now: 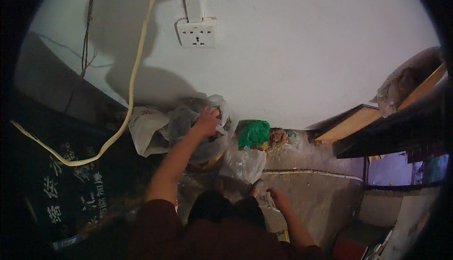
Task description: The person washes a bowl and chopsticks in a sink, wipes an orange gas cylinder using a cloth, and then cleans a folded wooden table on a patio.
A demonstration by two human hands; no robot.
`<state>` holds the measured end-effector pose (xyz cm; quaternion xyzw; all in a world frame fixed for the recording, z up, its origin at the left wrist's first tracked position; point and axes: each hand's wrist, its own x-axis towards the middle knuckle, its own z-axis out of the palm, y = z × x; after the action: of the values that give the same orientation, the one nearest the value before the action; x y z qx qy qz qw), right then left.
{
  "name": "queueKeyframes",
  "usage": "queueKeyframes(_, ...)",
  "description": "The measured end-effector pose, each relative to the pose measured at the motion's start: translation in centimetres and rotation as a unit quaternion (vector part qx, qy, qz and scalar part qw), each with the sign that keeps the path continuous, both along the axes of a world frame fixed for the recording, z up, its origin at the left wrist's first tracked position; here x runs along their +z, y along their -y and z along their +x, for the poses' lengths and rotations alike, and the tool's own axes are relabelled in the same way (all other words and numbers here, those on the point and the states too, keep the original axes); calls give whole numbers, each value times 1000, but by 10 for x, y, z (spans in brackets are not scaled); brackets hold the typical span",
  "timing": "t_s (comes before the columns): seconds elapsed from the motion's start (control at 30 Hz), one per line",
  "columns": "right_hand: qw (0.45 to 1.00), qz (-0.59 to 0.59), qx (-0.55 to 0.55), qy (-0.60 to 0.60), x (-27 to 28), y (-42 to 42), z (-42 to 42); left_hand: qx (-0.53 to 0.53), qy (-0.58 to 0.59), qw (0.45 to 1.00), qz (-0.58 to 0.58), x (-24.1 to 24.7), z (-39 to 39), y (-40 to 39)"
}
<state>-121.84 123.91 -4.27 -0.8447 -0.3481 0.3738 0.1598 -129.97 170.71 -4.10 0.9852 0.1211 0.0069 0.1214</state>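
Note:
At the wall's foot, my left hand [208, 121] is over the mouth of a translucent plastic bag [182, 122], its fingers bent at the rim. Dark contents show beneath the hand, too dim to name, and I cannot tell whether the fingers grip anything. Low on the right, my right hand [279, 199] pinches the edge of a thin clear plastic bag [265, 200], which hangs beside my leg. Between the hands lie a green plastic bag [254, 134] and another clear plastic bag [244, 160]. A whitish plastic bag [148, 129] stands left of the one I reach into.
A pale cable [136, 68] hangs in front at the left. A power socket [196, 33] is on the white wall. Dark material with white writing [74, 189] lies at the left. A wooden board [350, 123] juts out at the right, with a filled plastic bag [400, 86] above.

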Motion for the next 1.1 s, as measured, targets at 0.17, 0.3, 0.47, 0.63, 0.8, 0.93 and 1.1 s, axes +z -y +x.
queueKeyframes(0.17, 999, 43, -18, 8, -45, -2, 7, 187, 239, 936, -177, 23, -44, -24)
queueKeyframes(0.3, 995, 37, 38, 89, 5, -61, 15, 282, 322, 822, -376, 97, -78, -9)
queueKeyframes(0.47, 994, 91, 47, -20, 27, -112, 25, 314, 496, 733, -345, 159, -136, 30)
queueKeyframes(0.63, 907, 268, -117, -303, -9, -102, 14, 275, 549, 765, -196, 212, -224, 71)
queueKeyframes(0.8, 941, 212, -96, -245, -34, -101, -19, 303, 411, 816, -270, 226, -239, 118)
queueKeyframes(0.93, 987, 104, 57, -104, -54, -91, -42, 287, 264, 855, -342, 197, -214, 140)
queueKeyframes(1.1, 970, -78, 231, 1, -51, -55, -59, 342, 210, 745, -533, 178, -201, 165)
